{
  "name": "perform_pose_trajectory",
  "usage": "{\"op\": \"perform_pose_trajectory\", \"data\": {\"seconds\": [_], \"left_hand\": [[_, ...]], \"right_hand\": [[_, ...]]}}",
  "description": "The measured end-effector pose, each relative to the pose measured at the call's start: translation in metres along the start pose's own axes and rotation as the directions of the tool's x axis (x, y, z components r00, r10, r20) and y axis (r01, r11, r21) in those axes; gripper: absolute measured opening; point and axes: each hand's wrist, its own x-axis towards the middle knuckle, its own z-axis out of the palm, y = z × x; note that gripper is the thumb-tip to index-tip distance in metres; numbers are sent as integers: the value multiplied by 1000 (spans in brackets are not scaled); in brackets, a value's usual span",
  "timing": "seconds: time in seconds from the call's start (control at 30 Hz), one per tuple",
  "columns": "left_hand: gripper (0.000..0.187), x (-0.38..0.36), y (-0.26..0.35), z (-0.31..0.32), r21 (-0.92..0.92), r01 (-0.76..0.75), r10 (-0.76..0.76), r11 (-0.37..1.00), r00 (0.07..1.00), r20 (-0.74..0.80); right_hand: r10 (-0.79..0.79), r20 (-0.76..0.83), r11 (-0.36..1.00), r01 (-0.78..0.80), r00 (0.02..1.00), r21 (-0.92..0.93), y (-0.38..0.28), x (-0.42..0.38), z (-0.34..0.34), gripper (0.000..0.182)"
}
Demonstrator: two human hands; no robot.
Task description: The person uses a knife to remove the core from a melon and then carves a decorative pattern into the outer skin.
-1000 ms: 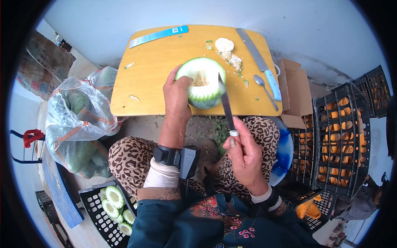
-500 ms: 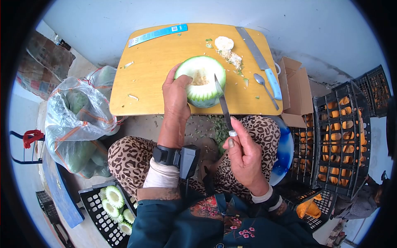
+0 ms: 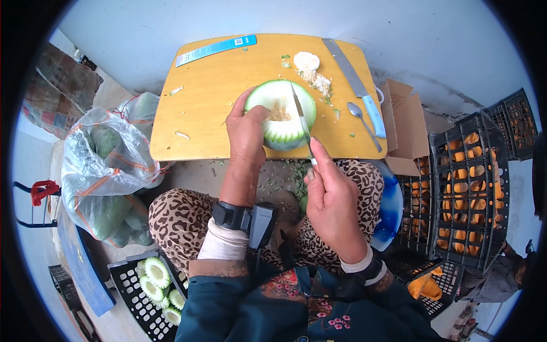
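A cut winter melon (image 3: 293, 128), with green rind, white flesh and a seedy hollow, rests near the table's front edge. Notches run along the near part of its rim. My left hand (image 3: 248, 128) grips it from the left, thumb over the hollow. In my right hand (image 3: 336, 205) is a small knife (image 3: 299, 106), its blade against the right side of the white flesh and pointing away from me. How deep the blade goes cannot be told.
The yellow table (image 3: 205, 125) also bears a large knife (image 3: 356, 80), a spoon (image 3: 363, 124), seed scraps (image 3: 316, 80) and a blue sleeve (image 3: 216, 50). Bagged melons (image 3: 108, 171) stand left. Notched pieces fill a black crate (image 3: 137, 296); orange pieces fill crates (image 3: 467, 194) at right.
My right hand has come closer to the melon, and the knife has moved from beside the rim to across the flesh. The melon and my left hand have shifted slightly right.
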Motion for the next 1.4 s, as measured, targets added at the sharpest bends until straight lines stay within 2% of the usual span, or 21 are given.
{"op": "perform_pose_trajectory", "data": {"seconds": [0.1, 0.2, 0.3, 0.4, 0.5, 0.7, 0.8, 0.9, 1.0, 1.1, 1.2, 1.3, 1.4], "left_hand": [[47, -1, 1, 0, -17, -11, 11, 1000, 1000, -4], [46, -1, -3, 0, 29, -43, 43, 999, 999, 14], [46, -3, 0, 2, 20, -26, 27, 999, 999, -26], [45, 1, 2, 0, -77, 12, -16, 997, 998, -57], [45, 4, -1, -4, -80, 8, -11, 997, 999, -33], [45, 2, -3, -2, -6, -14, 14, 1000, 1000, -27], [46, -2, 2, 2, -65, 3, -6, 998, 999, -50], [45, -1, 0, 0, -67, -6, 4, 998, 999, -37], [44, -2, 0, -1, -35, -6, 5, 999, 999, -38], [43, -1, 2, -2, -63, 5, -10, 998, 998, -69], [44, 5, 5, -10, -119, 38, -45, 992, 997, -57], [44, 6, 3, -9, -77, 20, -25, 997, 998, -66], [45, 5, 3, -9, -82, 31, -36, 996, 998, -49]], "right_hand": [[-76, -66, 994, 70, 995, -84, 4, 9, 9, 49], [4, -48, 999, -6, 999, -38, 9, 14, 11, 50], [15, -24, 1000, -15, 1000, -3, 11, 11, 11, 51], [1, 3, 1000, -1, 1000, -27, 7, 3, 12, 52], [-50, 2, 999, 50, 999, -19, 10, -2, 14, 53], [-95, 34, 981, 99, 995, -167, 9, -14, 8, 59], [-54, 82, 980, 69, 995, -189, 7, -24, 5, 61], [-104, 75, 981, 115, 992, -157, 10, -30, 6, 62], [-104, 82, 980, 116, 991, -162, 11, -37, 6, 62], [-10, 124, 984, 32, 992, -174, 7, -48, 4, 57], [-6, 147, 981, 35, 989, -193, 16, -61, 5, 56], [-153, 52, 969, 160, 987, -186, 26, -58, 5, 59], [-112, 77, 975, 124, 991, -186, 25, -62, -2, 59]]}}
